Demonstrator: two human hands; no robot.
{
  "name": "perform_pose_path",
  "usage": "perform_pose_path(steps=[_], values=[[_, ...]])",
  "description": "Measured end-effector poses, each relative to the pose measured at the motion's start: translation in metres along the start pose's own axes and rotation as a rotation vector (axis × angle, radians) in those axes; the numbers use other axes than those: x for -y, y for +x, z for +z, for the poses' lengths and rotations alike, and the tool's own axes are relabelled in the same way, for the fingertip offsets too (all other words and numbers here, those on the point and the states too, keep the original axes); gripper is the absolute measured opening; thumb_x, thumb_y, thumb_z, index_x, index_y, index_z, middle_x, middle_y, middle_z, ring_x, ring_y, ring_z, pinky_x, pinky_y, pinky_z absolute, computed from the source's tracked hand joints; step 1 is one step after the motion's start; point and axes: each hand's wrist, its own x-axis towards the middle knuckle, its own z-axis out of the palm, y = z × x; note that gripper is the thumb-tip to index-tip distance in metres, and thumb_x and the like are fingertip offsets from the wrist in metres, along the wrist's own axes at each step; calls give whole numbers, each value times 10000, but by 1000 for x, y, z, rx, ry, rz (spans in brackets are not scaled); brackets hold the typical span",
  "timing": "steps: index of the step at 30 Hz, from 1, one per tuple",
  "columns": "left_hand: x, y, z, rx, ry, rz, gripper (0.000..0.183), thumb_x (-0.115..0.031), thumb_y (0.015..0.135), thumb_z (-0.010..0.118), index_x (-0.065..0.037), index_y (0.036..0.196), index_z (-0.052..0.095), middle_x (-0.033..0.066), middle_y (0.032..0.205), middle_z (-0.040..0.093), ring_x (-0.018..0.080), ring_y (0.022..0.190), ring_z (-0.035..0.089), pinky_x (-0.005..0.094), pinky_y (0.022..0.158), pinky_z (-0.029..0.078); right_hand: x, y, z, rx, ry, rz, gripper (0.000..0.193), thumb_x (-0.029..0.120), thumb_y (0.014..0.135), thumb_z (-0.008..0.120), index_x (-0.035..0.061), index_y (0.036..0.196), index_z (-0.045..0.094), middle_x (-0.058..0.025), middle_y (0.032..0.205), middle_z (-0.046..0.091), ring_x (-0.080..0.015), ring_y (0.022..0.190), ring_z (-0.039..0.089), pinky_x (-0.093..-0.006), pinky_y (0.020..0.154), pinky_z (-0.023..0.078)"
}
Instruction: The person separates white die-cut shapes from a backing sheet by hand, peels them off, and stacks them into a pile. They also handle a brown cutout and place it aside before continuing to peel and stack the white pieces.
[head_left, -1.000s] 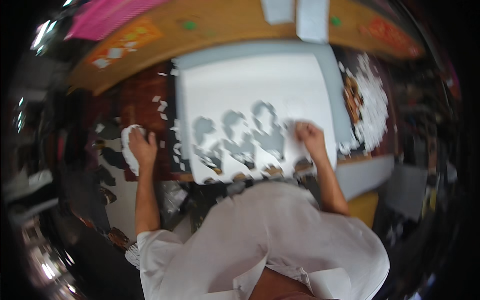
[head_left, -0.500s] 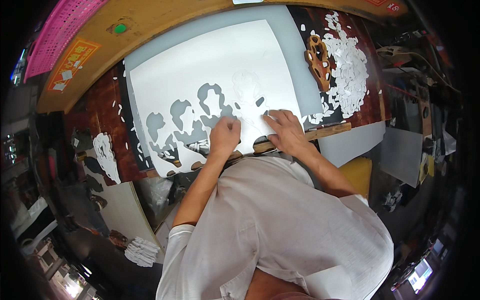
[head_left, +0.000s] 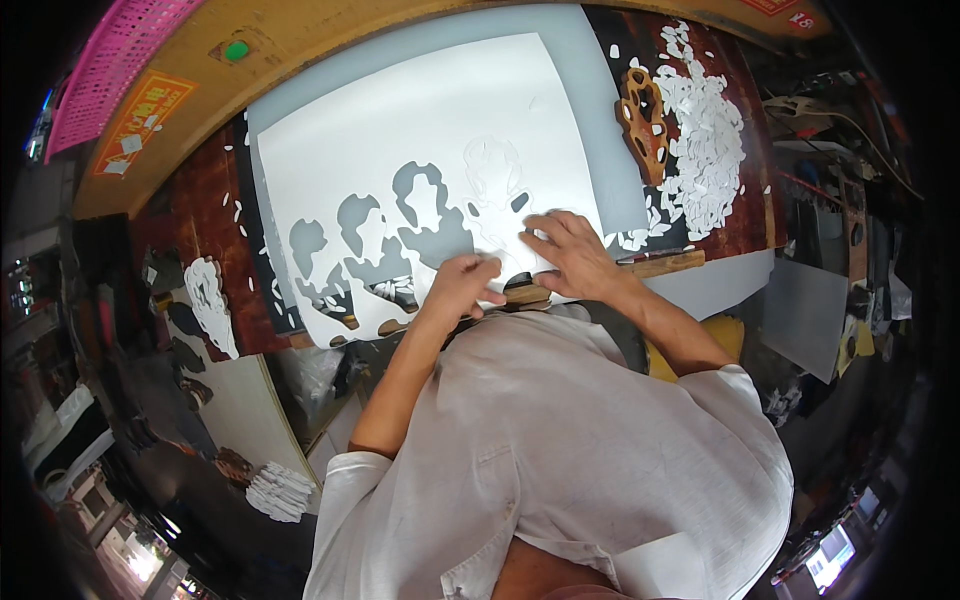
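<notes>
A large white sheet [head_left: 400, 110] lies on a pale grey board, with several shaped cut-outs along its near side. One more cut outline [head_left: 492, 175] is visible at the right, its piece still lying in the sheet apart from small open slots. My left hand [head_left: 465, 287] is over the sheet's near edge, just left of this piece's lower end; its fingers are bent, with thumb and forefinger apart. My right hand [head_left: 575, 255] rests on the piece's right side with fingers spread. Neither hand visibly grips anything.
A brown cutting die [head_left: 643, 125] lies right of the sheet, beside a heap of small white offcuts [head_left: 703, 145]. A stack of cut white pieces [head_left: 207, 300] sits at the left. A yellow machine beam [head_left: 270, 55] crosses behind, and a pink basket [head_left: 115, 75] stands far left.
My left hand has moved down and to the right toward the sheet's near edge, and its closed fingers have parted. My right hand has shifted slightly, staying on the piece.
</notes>
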Motion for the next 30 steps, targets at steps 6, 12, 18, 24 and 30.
perform_pose_path(steps=[6, 12, 18, 24, 30], values=[[28, 37, -28, 352, -690, -61, 189, -299, 1001, 659, -111, 1006, 663, -24, 948, 667, 189, 869, 728, 224, 488, 442, -10, 8, 2, 45, 80, -41, 681, 280, 744, 840, 71, 1363, 649, -101, 1434, 546, -357, 1292, 479, -480, 1103, 395], [44, 52, -29, 414, -741, -13, 174, -288, 1006, 662, -119, 964, 659, -29, 910, 661, 122, 628, 587, 255, 493, 439, -13, 19, 1, 33, 73, -90, 546, 264, 828, 774, 81, 1332, 671, -94, 1385, 570, -333, 1248, 512, -480, 1023, 441], [42, 45, -18, 306, -770, -5, 208, -297, 998, 680, -94, 965, 656, -33, 867, 657, 83, 550, 494, 244, 506, 406, -8, 29, -10, 153, -76, -176, 469, 216, 891, 719, 36, 1317, 638, -135, 1310, 603, -354, 1210, 548, -487, 1011, 450], [35, 30, -9, 249, -753, 112, 198, -269, 973, 684, -92, 890, 660, -66, 685, 495, 59, 532, 393, 234, 491, 312, -18, 33, -4, 159, 11, -259, 404, 168, 902, 685, 13, 1274, 644, -156, 1290, 612, -358, 1191, 560, -484, 1001, 456], [28, 26, 0, 248, -613, 249, 209, -250, 988, 651, -49, 930, 661, 81, 1034, 740, 96, 513, 481, 255, 476, 380, -31, 56, -12, 160, 314, -162, 184, 87, 964, 614, 65, 1127, 696, -147, 1085, 701, -379, 1039, 645, -448, 928, 528]])
